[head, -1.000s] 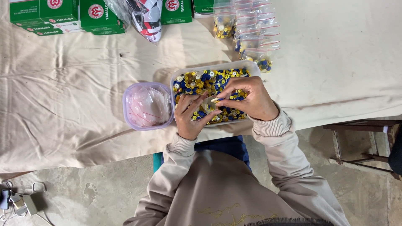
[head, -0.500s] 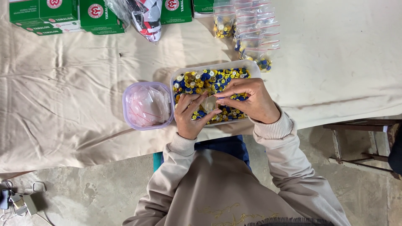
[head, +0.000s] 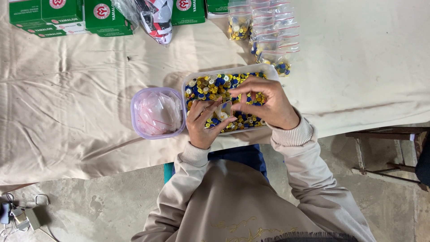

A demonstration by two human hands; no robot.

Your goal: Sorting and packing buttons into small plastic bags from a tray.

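Both hands meet over the tray (head: 190,77), a pale rectangular tub at the near edge of the tabletop (head: 67,116). Left hand (head: 207,122) holds a small clear bag (head: 223,109) pinched between thumb and fingers, its mouth turned up toward the other hand, probably so that it stays open for filling. Right hand (head: 263,101) hovers just beside the bag with its fingertips drawn together; whether they grip a button is too small to tell. Working directly above the tray means anything dropped would land back in the stock.

Inside the tray lies a dense heap of small round buttons (head: 210,86) (blue, yellow, white and a few darker ones), covering the floor wherever the hands do not hide it. Just beside it, on the person's left and touching or nearly so, stands a round lilac tub (head: 136,96) with crumpled clear plastic in it, likely spare bags, kept within easy reach of the holding hand.

Farther back, a stack of filled bags (head: 273,40) with similar buttons lies in a loose row, well apart from the tray. Green boxes (head: 67,18) line the far edge, with a crinkled plastic wrapper (head: 154,18) between them.
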